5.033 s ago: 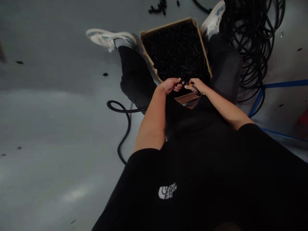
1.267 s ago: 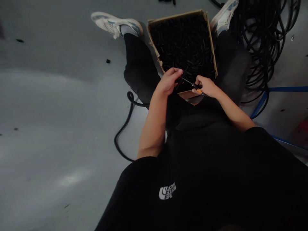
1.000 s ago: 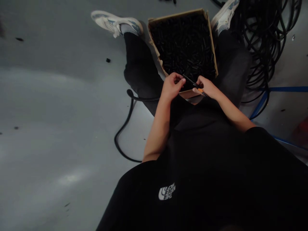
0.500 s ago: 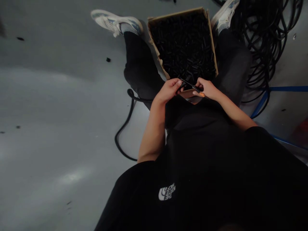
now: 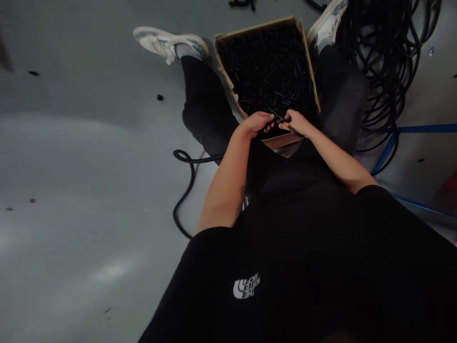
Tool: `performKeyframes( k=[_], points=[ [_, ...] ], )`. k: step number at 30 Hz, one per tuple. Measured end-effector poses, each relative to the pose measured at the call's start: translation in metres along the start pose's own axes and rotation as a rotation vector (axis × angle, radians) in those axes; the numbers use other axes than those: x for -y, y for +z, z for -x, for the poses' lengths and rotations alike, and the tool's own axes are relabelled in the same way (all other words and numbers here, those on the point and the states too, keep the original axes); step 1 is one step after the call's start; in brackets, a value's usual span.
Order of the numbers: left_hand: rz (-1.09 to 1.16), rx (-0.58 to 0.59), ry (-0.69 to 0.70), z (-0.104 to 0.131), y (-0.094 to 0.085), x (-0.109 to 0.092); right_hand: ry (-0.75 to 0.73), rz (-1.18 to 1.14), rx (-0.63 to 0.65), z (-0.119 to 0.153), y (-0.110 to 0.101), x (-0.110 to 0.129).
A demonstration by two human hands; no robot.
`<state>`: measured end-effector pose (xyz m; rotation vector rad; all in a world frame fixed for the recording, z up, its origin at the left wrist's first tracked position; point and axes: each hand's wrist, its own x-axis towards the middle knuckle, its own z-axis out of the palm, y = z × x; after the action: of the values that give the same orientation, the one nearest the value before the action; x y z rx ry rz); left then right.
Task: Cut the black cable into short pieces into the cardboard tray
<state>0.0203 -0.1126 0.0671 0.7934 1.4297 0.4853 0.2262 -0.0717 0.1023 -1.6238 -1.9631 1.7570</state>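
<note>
My left hand (image 5: 257, 123) is closed on a black hose, over the near edge of the cardboard box (image 5: 280, 141). The black hose (image 5: 205, 160) loops out on the left beside my leg and passes under my left forearm. My right hand (image 5: 298, 124) is closed around the orange and black handle of a cutting tool (image 5: 286, 124), whose dark tip points towards my left fingertips. Many short black pieces (image 5: 271, 66) fill the box below both hands. Exactly where the tool meets the hose is too dark to make out.
My outstretched legs and shoes (image 5: 171, 43) flank the box. A heap of coiled black hose (image 5: 382, 71) lies at the upper right, near a blue frame bar (image 5: 424, 128). Small black bits (image 5: 160, 97) are scattered on the grey floor.
Both hands have moved slightly up and left, nearer each other. The loop of hose beside my left leg has shifted left and widened. The view has shifted a little.
</note>
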Motion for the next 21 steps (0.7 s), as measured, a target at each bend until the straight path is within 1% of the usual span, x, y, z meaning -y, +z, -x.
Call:
performKeyframes(
  k=[3,6,9,12,14,17,19,21],
  points=[
    [-0.218,-0.132,0.011,-0.021,0.007,-0.001,0.034,-0.052,0.035,-0.012,0.0,0.006],
    [-0.362,-0.288,0.063,-0.029,0.015,-0.001,0.055,-0.032,-0.013,-0.021,0.001,0.005],
    [-0.361,-0.364,0.13,-0.027,0.016,0.001,0.064,0.028,-0.047,-0.022,0.002,-0.002],
    [-0.27,-0.414,0.159,-0.019,0.003,0.002,0.056,0.067,-0.048,-0.014,-0.001,-0.009],
    [-0.157,-0.426,0.172,-0.011,-0.011,-0.001,0.03,0.089,-0.032,-0.002,-0.006,-0.008],
    [0.013,-0.35,0.216,0.009,-0.032,-0.012,-0.062,0.113,0.005,0.02,-0.014,0.001],
    [0.084,-0.287,0.243,0.024,-0.039,-0.021,-0.141,0.11,0.024,0.035,-0.018,0.011],
    [0.108,-0.244,0.254,0.037,-0.04,-0.029,-0.195,0.1,0.045,0.045,-0.021,0.02]
  ],
)
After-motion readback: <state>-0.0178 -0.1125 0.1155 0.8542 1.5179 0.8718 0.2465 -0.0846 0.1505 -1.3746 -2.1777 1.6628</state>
